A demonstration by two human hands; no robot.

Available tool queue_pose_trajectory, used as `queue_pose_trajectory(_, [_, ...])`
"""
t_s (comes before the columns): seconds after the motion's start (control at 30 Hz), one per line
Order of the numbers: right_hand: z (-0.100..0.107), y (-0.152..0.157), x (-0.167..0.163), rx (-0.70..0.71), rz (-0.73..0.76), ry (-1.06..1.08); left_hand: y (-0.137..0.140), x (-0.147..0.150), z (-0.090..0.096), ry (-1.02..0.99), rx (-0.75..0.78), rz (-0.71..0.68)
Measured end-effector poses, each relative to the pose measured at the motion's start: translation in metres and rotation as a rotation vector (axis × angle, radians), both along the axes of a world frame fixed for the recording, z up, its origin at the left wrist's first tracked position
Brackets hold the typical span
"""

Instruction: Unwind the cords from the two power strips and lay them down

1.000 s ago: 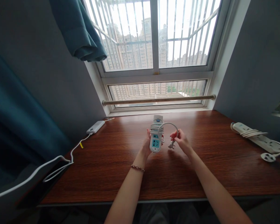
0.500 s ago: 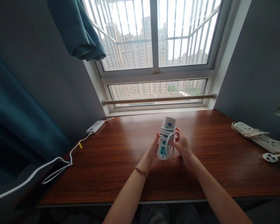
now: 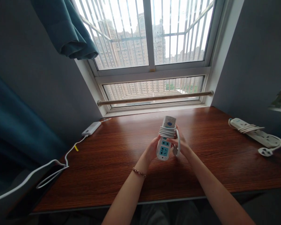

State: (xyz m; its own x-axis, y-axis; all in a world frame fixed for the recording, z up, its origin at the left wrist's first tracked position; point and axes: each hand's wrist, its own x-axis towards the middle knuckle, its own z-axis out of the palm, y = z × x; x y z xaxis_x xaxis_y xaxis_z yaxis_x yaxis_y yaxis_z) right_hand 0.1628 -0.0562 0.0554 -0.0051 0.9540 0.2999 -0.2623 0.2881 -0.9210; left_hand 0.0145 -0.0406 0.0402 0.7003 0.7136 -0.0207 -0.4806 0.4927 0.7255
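Held up over the wooden table, a white power strip (image 3: 164, 152) with blue sockets tilts away from me. Its white cord (image 3: 167, 132) is wound several times round the middle. My left hand (image 3: 153, 147) grips the strip's left side, fingers partly hidden behind it. On the other side my right hand (image 3: 181, 142) is closed round the strip's right edge, its thumb lying across the front below the windings. A loop of cord hangs by the right hand, and the plug (image 3: 175, 150) dangles under it.
On the right of the table (image 3: 121, 175) lies a second power strip (image 3: 255, 132) with its cord wrapped round it and its plug loose. A white power bank (image 3: 91, 128) with a white cable sits at the left edge. The window (image 3: 154, 68) is behind.
My right thumb has moved onto the strip's front. The loose cord loop has shifted from before the sockets to the right side, and the plug has come into sight. The view has turned slightly.
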Motion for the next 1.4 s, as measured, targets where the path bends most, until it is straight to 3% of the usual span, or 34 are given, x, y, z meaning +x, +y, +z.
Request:
queue_pose_trajectory(0.13, [0.004,-0.005,0.001,0.049,0.043,-0.041,-0.002,-0.003,0.009,-0.012,0.005,-0.050])
queue_pose_trajectory(0.33, [0.003,-0.004,-0.001,0.124,0.117,-0.034,-0.002,-0.007,0.007,0.012,0.047,0.028])
queue_pose_trajectory(0.6, [0.004,-0.006,-0.001,0.088,-0.008,-0.109,-0.001,-0.010,0.003,0.127,0.015,-0.037])
queue_pose_trajectory(0.83, [-0.006,0.001,0.003,0.152,-0.161,-0.231,0.002,-0.007,-0.003,0.164,0.065,-0.050])
queue_pose_trajectory(1.17, [-0.005,-0.001,0.004,0.142,-0.152,-0.196,0.004,-0.004,0.000,0.175,0.038,0.023])
queue_pose_trajectory(1.4, [-0.006,-0.002,0.004,0.142,-0.192,-0.199,0.008,-0.001,-0.006,0.168,0.110,0.086])
